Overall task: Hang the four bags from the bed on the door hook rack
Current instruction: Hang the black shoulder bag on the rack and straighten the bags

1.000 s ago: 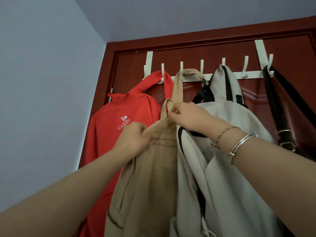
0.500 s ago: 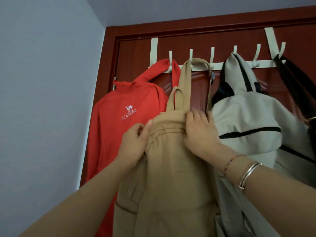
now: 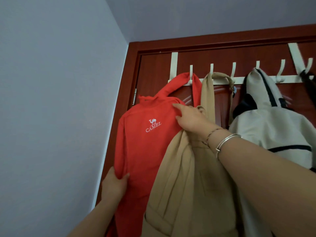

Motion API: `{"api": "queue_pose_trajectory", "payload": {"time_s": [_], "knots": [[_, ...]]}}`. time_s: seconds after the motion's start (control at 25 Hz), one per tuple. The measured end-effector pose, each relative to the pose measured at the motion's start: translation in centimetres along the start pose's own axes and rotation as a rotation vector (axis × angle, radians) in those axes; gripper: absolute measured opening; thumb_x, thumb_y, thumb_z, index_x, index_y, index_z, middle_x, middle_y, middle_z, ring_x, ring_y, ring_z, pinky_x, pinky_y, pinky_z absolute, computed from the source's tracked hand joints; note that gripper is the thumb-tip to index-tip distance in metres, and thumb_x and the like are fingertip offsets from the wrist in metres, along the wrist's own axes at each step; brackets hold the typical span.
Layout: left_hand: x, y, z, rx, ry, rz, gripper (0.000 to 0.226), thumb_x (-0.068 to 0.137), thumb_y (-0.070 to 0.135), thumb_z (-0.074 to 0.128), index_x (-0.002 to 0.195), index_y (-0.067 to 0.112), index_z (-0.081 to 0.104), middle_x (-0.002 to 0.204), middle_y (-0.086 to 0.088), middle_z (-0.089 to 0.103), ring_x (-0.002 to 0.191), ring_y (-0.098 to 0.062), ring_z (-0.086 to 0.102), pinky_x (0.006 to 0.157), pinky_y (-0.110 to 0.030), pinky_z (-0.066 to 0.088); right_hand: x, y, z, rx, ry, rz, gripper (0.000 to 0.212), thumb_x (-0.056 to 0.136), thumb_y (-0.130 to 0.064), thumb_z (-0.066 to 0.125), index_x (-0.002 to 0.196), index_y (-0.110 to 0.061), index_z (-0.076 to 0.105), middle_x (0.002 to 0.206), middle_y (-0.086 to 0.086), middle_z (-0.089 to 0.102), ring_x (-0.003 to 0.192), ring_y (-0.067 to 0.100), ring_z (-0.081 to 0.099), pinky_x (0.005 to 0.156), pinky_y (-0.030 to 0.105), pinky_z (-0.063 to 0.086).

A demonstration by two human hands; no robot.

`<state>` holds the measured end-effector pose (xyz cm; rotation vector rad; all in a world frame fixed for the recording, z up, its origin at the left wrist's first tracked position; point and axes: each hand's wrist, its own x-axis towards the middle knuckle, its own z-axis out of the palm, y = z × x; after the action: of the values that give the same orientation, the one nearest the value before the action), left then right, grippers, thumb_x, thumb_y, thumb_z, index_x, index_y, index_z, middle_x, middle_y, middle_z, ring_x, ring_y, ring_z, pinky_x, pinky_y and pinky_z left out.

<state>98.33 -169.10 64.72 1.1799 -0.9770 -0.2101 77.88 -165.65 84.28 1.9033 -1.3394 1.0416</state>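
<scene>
looks close to finished, judging by the door alone: red bag [image 3: 147,144] hung by its strap on the leftmost hook of the white hook rack [image 3: 239,80], tan bag [image 3: 184,177] slung by its strap over the next hook along, pale grey bag with dark trim [image 3: 271,124] further right on its own hook, and at the far right edge only a dark strap [image 3: 307,82] over the end hook, presumably the fourth bag, though too cropped to say for sure. no bag in sight off the rack, bed out of view. probably only straightening and settling left. left hand [image 3: 114,184] low down at the red bag's left edge, thumb on the front face and fingers tucked behind, pinching the fabric rather than lifting it. right hand [image 3: 190,119] reached across in front of the tan bag's upper part, fingers spread and flat, fingertips [image 3: 176,105] resting on the red bag's top right shoulder, palm against the tan bag near its small top loop; nothing gripped there, more a press or a smoothing touch. bracelets [image 3: 224,142] on that wrist. red bag thus spanned between the two hands, low left edge pinched, upper right corner touched, its weight apparently on the hook and not in either hand. tan bag overlapping the red one's right side, hanging just beside it and partly in front.
</scene>
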Motion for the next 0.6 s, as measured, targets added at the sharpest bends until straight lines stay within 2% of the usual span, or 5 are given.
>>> {"api": "queue_pose_trajectory", "payload": {"time_s": [0.04,0.16,0.32,0.48,0.6], "knots": [[0.2,-0.1,0.0,0.015,0.009,0.062,0.035,0.084,0.009,0.063,0.118,0.004,0.058,0.116,-0.019,0.066,0.103,-0.033,0.061,0.084,-0.033,0.043,0.3,-0.1,0.1,-0.018,0.014,0.003,0.054,0.089,-0.021,0.045,0.141,-0.034,0.036,0.136,0.02,0.047,0.128,0.038,0.043,0.113,0.048,0.025],[1.2,1.2,0.0,-0.047,0.042,0.212,0.037,0.087,-0.002,0.052,0.122,0.005,0.06,0.111,-0.016,0.068,0.098,-0.029,0.061,0.081,-0.029,0.041,-0.4,0.8,0.5,-0.119,0.129,0.085,0.042,0.083,-0.012,0.048,0.125,-0.018,0.053,0.123,0.017,0.057,0.122,0.034,0.048,0.108,0.042,0.025],[4.5,4.2,-1.4,-0.103,0.057,0.318,0.04,0.086,-0.011,0.045,0.121,0.0,0.062,0.102,-0.008,0.066,0.09,-0.021,0.058,0.081,-0.028,0.04,-2.5,3.5,1.6,-0.067,0.063,0.226,0.027,0.078,-0.013,0.051,0.103,-0.012,0.06,0.116,0.01,0.06,0.116,0.029,0.052,0.101,0.043,0.024],[3.4,1.0,-2.3,0.062,0.01,0.154,0.033,0.089,-0.005,0.048,0.119,-0.003,0.061,0.102,-0.019,0.069,0.089,-0.031,0.063,0.075,-0.031,0.041,-3.1,2.3,2.6,-0.059,0.107,0.026,0.058,0.082,-0.011,0.044,0.137,-0.028,0.042,0.121,0.005,0.059,0.124,0.025,0.047,0.099,0.045,0.028],[1.3,0.2,-3.0,0.101,-0.035,0.13,0.03,0.09,0.006,0.053,0.118,-0.001,0.06,0.112,-0.024,0.068,0.099,-0.035,0.063,0.079,-0.033,0.042,-4.1,1.9,2.0,-0.081,0.026,0.046,0.06,0.087,-0.018,0.041,0.145,-0.032,0.031,0.133,0.008,0.05,0.134,0.026,0.035,0.107,0.05,0.023]]}}
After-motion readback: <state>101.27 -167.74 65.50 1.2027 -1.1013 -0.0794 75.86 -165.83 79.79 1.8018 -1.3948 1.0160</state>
